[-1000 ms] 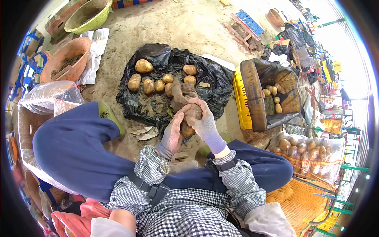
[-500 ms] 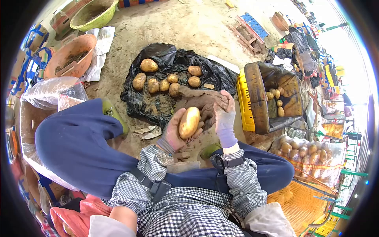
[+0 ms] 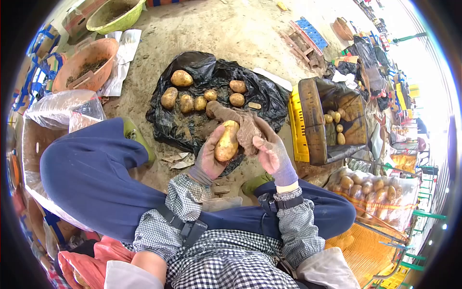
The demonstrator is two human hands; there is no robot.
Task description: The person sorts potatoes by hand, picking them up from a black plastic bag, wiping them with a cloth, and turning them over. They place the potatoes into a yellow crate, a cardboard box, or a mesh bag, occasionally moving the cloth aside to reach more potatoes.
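Fingers of the left hand (image 3: 209, 156) close round a potato (image 3: 226, 143) over the near edge of the black plastic sheet (image 3: 192, 61); its long axis points away across the sheet, far end tipped slightly right. Over the same edge, brown cloth (image 3: 249, 129) adjoins the potato, gripped by the right hand (image 3: 275, 155).

You hold one potato (image 3: 226, 141) and one cloth (image 3: 247, 129). Seven potatoes (image 3: 181, 78) lie fully visible on one black sheet (image 3: 195, 61); two basins (image 3: 107, 59) sit to your left.
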